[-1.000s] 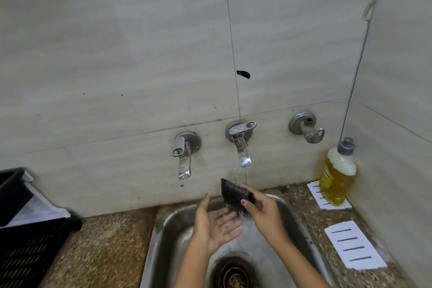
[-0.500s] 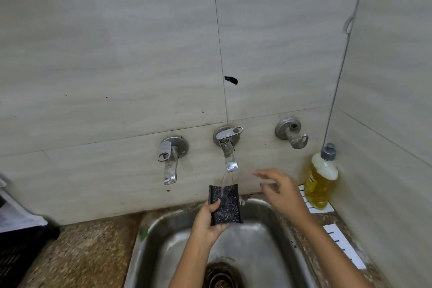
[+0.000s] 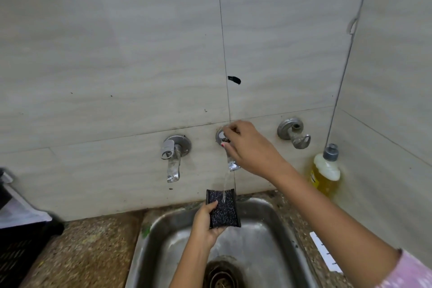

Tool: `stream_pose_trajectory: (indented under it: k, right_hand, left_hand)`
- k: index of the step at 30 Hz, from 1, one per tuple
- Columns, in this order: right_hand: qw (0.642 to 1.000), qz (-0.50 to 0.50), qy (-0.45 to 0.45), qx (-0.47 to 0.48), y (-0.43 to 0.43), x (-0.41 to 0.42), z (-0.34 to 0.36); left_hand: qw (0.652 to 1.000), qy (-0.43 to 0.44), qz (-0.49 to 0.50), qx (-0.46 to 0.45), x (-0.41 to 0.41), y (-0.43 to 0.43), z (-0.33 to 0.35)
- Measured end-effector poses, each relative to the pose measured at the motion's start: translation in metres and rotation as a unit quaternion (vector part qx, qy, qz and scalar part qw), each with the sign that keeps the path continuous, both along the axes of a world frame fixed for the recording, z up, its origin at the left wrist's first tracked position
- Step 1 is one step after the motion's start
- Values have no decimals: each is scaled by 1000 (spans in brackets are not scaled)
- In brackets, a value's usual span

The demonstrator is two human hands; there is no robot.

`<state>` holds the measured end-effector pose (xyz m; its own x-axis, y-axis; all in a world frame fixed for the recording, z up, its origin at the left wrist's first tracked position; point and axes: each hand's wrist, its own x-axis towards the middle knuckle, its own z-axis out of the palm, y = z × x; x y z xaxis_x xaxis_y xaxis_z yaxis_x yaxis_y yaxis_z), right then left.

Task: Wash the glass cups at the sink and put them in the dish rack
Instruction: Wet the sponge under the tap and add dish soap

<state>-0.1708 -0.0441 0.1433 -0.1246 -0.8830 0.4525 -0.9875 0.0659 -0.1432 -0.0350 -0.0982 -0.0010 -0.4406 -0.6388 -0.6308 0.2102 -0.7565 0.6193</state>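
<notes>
My left hand holds a black scrub pad upright over the steel sink, under a thin stream of water from the middle tap. My right hand is raised to that tap and its fingers pinch the lever at the wall plate. No glass cup is in view. A black dish rack shows at the left edge, mostly cut off.
A second tap is left of the middle one and a third valve to the right. A bottle of yellow dish soap stands in the right corner. White paper strips lie on the speckled counter.
The pad passed from my right hand to my left, which now holds it under the stream. My right hand rose from the sink to the middle tap's lever.
</notes>
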Motion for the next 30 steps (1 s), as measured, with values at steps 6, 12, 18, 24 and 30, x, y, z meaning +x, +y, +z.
stream_pose_trajectory:
  k: [6,12,18,24,30]
  right_hand:
    - [968,-178,157,87,-25,22,15]
    - [942,-223,128,214,-44,50,22]
    - [912,-348,27,216,-77,65,8]
    - [876,-421,-77,222,-93,77,15]
    - [919,-316,65,228,-71,68,11]
  left_hand:
    - [999,-23,-15,-44,12,8,-3]
    - [968,-118,-48,-217,18,9,-7]
    - [870,-218,-64,-437,29,13,-13]
    - [811,-264,-9,-522,39,21,-6]
    - [804,-246,9,-541,46,35,7]
